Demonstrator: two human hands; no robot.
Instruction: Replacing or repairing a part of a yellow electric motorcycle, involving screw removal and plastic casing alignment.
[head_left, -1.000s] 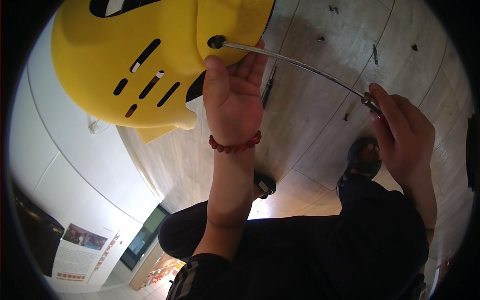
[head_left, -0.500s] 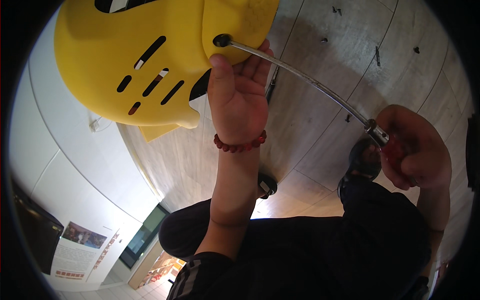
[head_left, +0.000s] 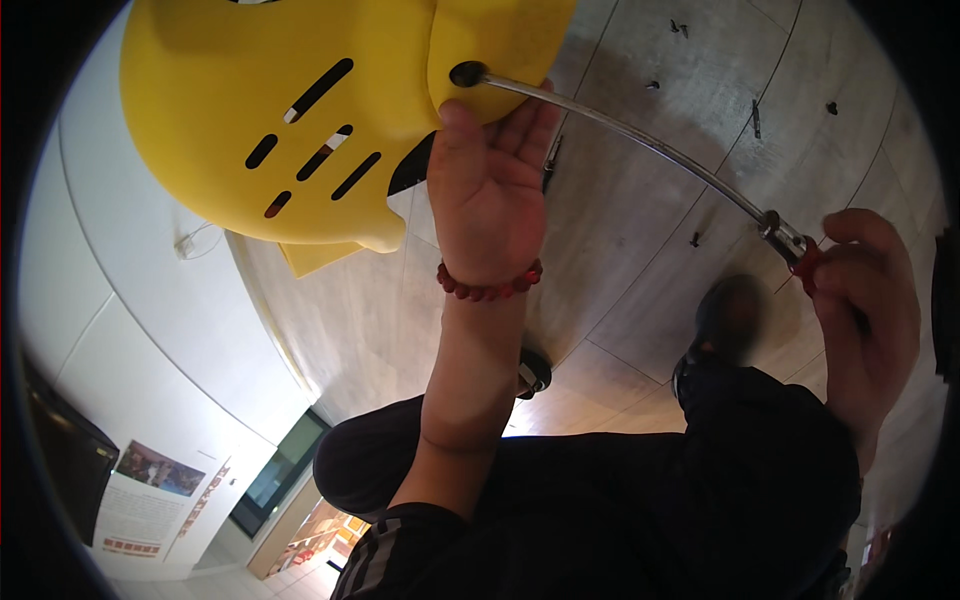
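A large yellow plastic shell (head_left: 230,170) with several slots fills the upper left. My left hand (head_left: 495,190), a red bead bracelet at its wrist, supports the shell's lower right edge, thumb on the near side and fingertips partly hidden behind it. The long metal shaft of a screwdriver (head_left: 640,137) enters a round dark hole (head_left: 467,74) in the shell just above that thumb; its tip is hidden inside. On the right, my right hand (head_left: 868,300) pinches the screwdriver's red handle between thumb and fingers.
Several small dark screws (head_left: 680,28) lie scattered on the wood-look floor (head_left: 640,270), with a thin dark piece (head_left: 757,118) among them. A dark rod lies just right of my left fingers. My shoe (head_left: 728,315) is below the screwdriver. A white wall (head_left: 150,310) curves along the left.
My right hand has shifted right and opened its grip from wrapped round the handle to a pinch. The shell, left hand and screwdriver sit slightly further right in view.
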